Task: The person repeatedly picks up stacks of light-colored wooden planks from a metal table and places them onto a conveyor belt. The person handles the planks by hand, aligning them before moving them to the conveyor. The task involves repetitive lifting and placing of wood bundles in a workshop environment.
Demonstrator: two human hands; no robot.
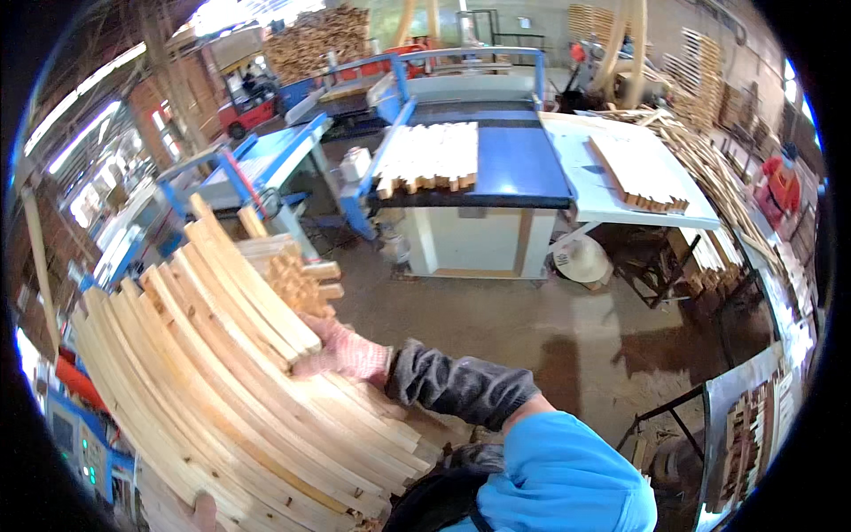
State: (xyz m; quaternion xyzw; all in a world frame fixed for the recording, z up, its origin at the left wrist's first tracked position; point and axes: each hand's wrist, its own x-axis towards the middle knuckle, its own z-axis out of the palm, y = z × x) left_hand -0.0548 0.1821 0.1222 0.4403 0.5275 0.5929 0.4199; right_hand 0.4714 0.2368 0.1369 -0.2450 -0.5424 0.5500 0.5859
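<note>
A broad layer of long pale wooden strips [235, 381] lies side by side in front of me on the left, on a stack. My right hand [341, 351], in a pale knitted glove, reaches across from the right and is closed around the near ends of a few strips at the layer's right edge. Of my left hand [206, 512] only a bit of thumb or finger shows at the lower edge, resting on the strips; its other fingers are hidden. Behind the layer, a smaller pile of wooden strips [288, 270] shows its cut ends.
Ahead stands a blue machine table [523, 164] bearing a row of wooden strips [430, 155]. A pale side table [567, 142] holds another bundle. At the lower left is a control panel [75, 443] with lit buttons. A person in red [780, 191] is at the far right.
</note>
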